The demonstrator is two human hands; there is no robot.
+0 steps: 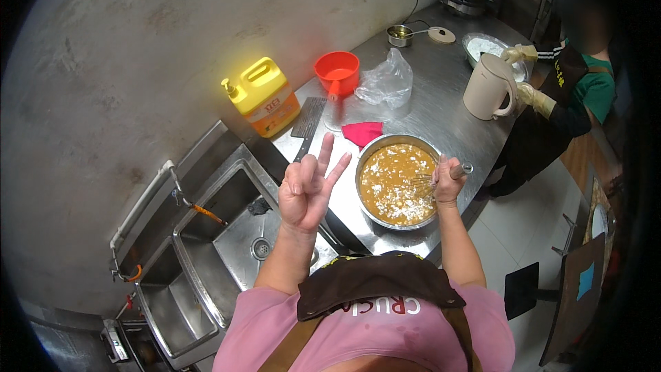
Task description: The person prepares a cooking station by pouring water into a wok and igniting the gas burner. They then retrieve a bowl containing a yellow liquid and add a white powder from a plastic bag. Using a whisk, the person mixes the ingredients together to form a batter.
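My right hand (447,183) is closed around a metal balloon whisk (424,185), its handle end sticking out past my fingers. The whisk's wires dip into a brown liquid (392,175) dotted with white floury clumps. That liquid fills much of a round steel pot (370,217) on the counter in front of me. My left hand (305,191) is raised left of the pot, two fingers spread apart and the others folded, holding nothing. Just beyond the pot lies a folded pink cloth (362,133). A cleaver (308,119) rests on the counter beyond my left hand.
A double steel sink (227,248) is on my left. Behind the counter (428,98) stand a yellow jug (266,98), a red dipper (336,72) and a plastic bag (388,82). To the right, a gloved co-worker (557,88) touches a beige kettle (488,88) beside a bowl of white powder (483,47).
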